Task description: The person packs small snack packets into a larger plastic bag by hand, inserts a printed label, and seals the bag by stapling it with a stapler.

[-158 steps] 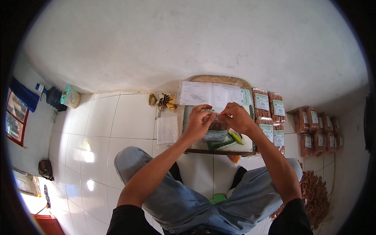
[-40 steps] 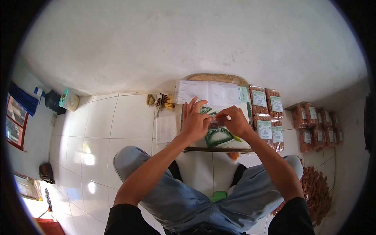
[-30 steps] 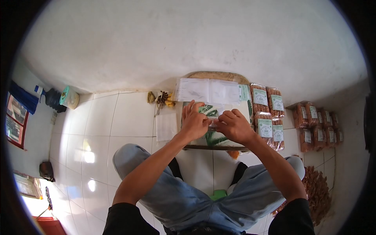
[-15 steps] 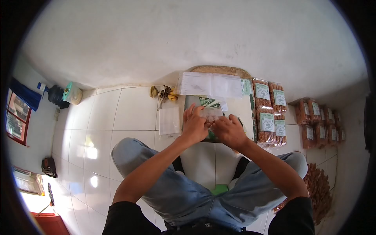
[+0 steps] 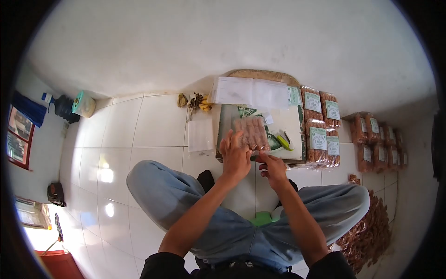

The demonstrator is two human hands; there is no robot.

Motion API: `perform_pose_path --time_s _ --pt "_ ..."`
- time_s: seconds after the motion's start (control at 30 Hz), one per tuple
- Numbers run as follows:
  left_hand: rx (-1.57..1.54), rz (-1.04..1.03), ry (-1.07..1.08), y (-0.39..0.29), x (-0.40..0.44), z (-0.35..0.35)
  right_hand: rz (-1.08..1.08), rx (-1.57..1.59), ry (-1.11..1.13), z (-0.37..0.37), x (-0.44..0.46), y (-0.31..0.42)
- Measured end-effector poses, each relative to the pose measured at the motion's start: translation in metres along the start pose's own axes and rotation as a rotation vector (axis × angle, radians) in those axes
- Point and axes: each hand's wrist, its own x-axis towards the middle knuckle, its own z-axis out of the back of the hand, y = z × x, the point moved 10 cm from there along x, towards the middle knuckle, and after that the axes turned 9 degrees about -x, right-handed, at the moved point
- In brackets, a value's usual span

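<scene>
A clear plastic bag (image 5: pixel 254 132) with reddish-brown snack pieces inside lies on the low table (image 5: pixel 291 122) in front of me. My left hand (image 5: pixel 236 155) grips the bag's near left corner, some fingers resting over its side. At the bag's near edge, my right hand (image 5: pixel 273 168) pinches the plastic between thumb and fingers. Just right of the bag lies a small green stapler-like tool (image 5: pixel 285 141), apart from both hands. Behind the bag is a small white paper slip (image 5: pixel 268 118).
Flat clear bags (image 5: pixel 251 92) and green labels (image 5: pixel 293 96) lie at the table's back. Labelled snack packs (image 5: pixel 318 138) stand at its right, more packs (image 5: pixel 367 128) beyond. Loose small packets (image 5: pixel 371 228) are heaped by my right knee. Bananas (image 5: pixel 204 106) and plastic sheets (image 5: pixel 200 135) lie left.
Both hands have shifted slightly toward me, and the right hand has drawn down to the bag's near edge. The bag now lies more exposed, and the green tool has come into view.
</scene>
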Motion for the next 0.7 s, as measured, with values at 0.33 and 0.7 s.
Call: perform_pose_path --time_s 0.33,0.7 --pt "-0.054 -0.17 0.122 -0.009 -0.004 -0.013 0.102 0.091 -0.1 -0.003 0.017 -0.019" --pt "-0.013 -0.3 0.193 -0.009 -0.006 -0.037 0.097 0.17 -0.17 0.002 0.037 -0.029"
